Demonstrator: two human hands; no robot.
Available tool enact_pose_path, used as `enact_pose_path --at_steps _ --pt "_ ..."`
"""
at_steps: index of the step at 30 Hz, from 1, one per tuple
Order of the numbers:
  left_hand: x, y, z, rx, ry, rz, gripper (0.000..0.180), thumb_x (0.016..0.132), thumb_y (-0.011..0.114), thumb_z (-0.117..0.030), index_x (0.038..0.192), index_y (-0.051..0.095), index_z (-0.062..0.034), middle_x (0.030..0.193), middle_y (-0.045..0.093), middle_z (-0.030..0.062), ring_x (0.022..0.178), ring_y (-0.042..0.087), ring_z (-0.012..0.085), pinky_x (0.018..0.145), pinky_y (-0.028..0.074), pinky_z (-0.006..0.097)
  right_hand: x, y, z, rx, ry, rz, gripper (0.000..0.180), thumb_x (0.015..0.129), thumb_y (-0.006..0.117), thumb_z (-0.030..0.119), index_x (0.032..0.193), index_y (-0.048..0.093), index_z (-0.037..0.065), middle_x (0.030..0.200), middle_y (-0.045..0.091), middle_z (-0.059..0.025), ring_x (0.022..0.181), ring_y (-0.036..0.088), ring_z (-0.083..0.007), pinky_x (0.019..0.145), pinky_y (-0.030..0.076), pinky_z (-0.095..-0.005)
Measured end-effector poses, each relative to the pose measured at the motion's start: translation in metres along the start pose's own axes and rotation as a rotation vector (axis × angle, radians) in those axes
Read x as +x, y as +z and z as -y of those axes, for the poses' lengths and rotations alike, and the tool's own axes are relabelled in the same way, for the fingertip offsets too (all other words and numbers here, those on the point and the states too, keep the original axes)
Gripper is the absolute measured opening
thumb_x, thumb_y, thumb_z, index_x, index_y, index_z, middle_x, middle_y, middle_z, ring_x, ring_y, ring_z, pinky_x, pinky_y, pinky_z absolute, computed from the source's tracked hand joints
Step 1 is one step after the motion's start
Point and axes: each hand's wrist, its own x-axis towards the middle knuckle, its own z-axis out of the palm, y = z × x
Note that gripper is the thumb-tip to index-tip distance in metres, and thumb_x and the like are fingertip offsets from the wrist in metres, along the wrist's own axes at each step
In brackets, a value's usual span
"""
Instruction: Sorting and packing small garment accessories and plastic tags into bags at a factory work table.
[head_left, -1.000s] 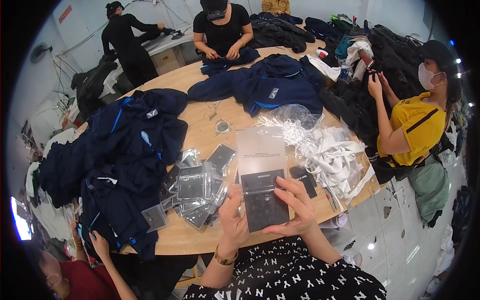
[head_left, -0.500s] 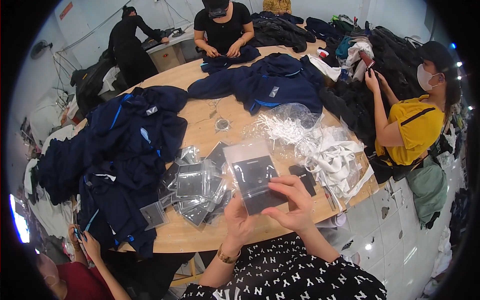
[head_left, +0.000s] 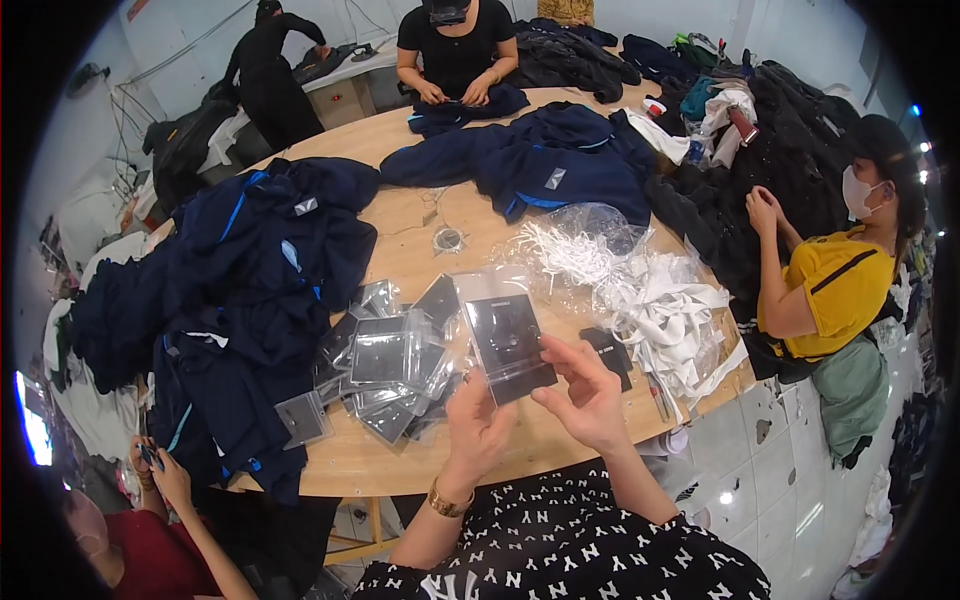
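Note:
Above the near edge of the table, I hold up a clear plastic bag (head_left: 505,335) with a black card inside. My left hand (head_left: 476,425) grips its lower left part, the fingers partly hidden behind it. At the lower right edge, my right hand (head_left: 585,395) has its thumb and bent fingers around the bag. A loose heap of similar bags with dark cards (head_left: 383,350) lies just left of my hands. Right of the held bag, a black card or tag (head_left: 608,358) rests on the table, partly behind my right fingers.
Navy garments (head_left: 270,240) pile up at the left, and another navy jacket (head_left: 555,160) lies farther back. White straps (head_left: 670,320) and thin white cords (head_left: 570,250) are heaped at the right. Co-workers stand around the table, one in a yellow shirt (head_left: 840,285) at the right.
The right fingers have shifted from the bag's front toward its right edge. The bag is tilted slightly more. At the right, the co-worker's hands have left the dark red object.

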Motion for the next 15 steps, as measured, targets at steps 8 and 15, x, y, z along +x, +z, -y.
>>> enact_pose_path --at_steps 8,15 --pt "-0.012 -0.001 0.016 -0.074 -0.148 -0.035 0.026 0.078 0.050 0.004 0.104 0.056 0.0026 0.091 0.056 0.0064 0.082 0.050 0.0107 0.072 0.042 0.024 0.002 0.002 -0.011 -0.055 0.087 0.007 0.038 0.072 0.062 -0.008 0.108 0.057 -0.001 0.092 0.050 -0.0034 0.084 0.046 -0.0094 0.073 0.038 -0.0200" --pt "-0.009 -0.014 0.016 0.140 -0.168 0.018 0.026 0.080 0.049 0.002 0.106 0.056 0.0006 0.093 0.056 0.0074 0.081 0.053 0.0118 0.072 0.043 0.024 0.012 0.007 -0.028 0.048 0.253 0.061 0.038 0.073 0.063 -0.005 0.110 0.056 -0.001 0.093 0.052 -0.0021 0.083 0.048 -0.0094 0.077 0.040 -0.0209"
